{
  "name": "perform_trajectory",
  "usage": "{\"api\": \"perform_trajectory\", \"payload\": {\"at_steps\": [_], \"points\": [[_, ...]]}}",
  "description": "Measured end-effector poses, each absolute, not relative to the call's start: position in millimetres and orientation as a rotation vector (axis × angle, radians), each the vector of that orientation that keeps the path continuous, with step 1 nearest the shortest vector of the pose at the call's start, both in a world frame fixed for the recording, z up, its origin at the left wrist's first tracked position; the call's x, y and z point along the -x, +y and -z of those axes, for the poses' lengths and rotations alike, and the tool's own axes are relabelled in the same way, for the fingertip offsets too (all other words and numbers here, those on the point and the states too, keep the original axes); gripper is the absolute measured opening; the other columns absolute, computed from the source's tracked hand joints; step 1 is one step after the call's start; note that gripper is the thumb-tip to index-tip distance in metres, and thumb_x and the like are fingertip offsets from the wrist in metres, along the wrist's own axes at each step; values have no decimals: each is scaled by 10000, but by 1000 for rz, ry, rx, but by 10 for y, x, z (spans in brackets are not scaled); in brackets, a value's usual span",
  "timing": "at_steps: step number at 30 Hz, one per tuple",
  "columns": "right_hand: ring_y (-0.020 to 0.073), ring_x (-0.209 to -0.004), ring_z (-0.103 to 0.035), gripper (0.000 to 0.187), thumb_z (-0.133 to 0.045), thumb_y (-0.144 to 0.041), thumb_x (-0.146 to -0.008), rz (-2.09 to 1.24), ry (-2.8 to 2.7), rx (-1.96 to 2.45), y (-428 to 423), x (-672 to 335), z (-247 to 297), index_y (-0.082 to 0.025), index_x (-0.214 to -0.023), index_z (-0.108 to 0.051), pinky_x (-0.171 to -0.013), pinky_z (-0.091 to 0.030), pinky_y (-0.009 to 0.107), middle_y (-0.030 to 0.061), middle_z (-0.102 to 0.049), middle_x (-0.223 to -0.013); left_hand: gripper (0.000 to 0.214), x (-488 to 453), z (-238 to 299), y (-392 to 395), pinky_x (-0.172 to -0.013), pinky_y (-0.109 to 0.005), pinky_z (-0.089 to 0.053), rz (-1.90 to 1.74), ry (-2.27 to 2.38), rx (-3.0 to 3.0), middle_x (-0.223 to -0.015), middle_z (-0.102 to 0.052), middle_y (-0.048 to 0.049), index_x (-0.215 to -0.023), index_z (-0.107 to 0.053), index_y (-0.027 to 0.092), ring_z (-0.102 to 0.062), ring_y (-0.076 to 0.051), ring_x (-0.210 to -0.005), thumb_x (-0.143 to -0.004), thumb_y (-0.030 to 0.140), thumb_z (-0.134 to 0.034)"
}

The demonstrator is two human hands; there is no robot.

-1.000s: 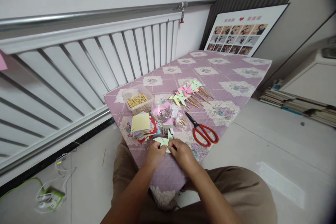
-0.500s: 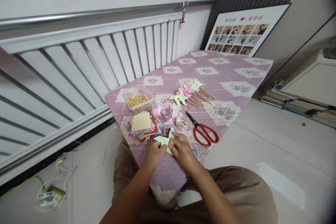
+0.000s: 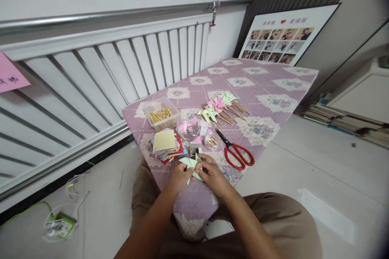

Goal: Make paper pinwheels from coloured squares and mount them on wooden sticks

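A pale green paper pinwheel (image 3: 190,162) is pinched between both hands over the near corner of the table. My left hand (image 3: 178,177) grips its left side, thumb on top. My right hand (image 3: 213,174) closes on its right side near the middle; the fingertips partly hide the paper there. Just beyond the hands lie a small box (image 3: 195,148), a pink dish of small metal pins (image 3: 191,131) and a round tub of short wooden pieces (image 3: 211,141). A stack of coloured paper squares (image 3: 164,141) sits left of them, and red-handled scissors (image 3: 235,151) lie to the right.
A clear plastic box of wooden sticks (image 3: 162,115) stands behind the paper stack. Several finished pinwheels on sticks (image 3: 219,105) lie farther back on the flowered tablecloth (image 3: 209,87). A white radiator (image 3: 121,73) runs along the left. A power strip (image 3: 65,226) is on the floor.
The pinwheel's lower left blade now shows below my left thumb. Both hands stay at almost the same place. A pink paper has come into view at the left edge as the view shifted slightly.
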State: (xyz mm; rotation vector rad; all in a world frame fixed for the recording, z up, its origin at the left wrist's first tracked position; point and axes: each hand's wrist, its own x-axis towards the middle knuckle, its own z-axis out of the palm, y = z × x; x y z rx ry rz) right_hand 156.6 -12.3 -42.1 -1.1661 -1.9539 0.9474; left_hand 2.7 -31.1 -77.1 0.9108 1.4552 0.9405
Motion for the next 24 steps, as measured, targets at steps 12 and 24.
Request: {"api": "perform_trajectory", "payload": {"at_steps": [12,24], "points": [[254,-1209,-450,139,-582,-228,-780,-1050,-1838,1255,-153,-1502,367,-194,-692,-684,-1005,-333,397,117,-564,-1173,153,-38,797,-314,-521,-223,-411,-972,1473,-913,-588,-632,5,-826,-654,190,-572,-139,-543,-749,267,-547],[200,-835,-641,550,-652,-242,-680,-1371,-1359,1239,-202,-1414,407,-209,-1176,-418,-794,-480,345,33,-684,-921,167,-40,774,-327,-485,-213,-386,-994,1468,-927,-612,-639,7,-830,-654,188,-567,-130,-533,-743,270,-537]]}}
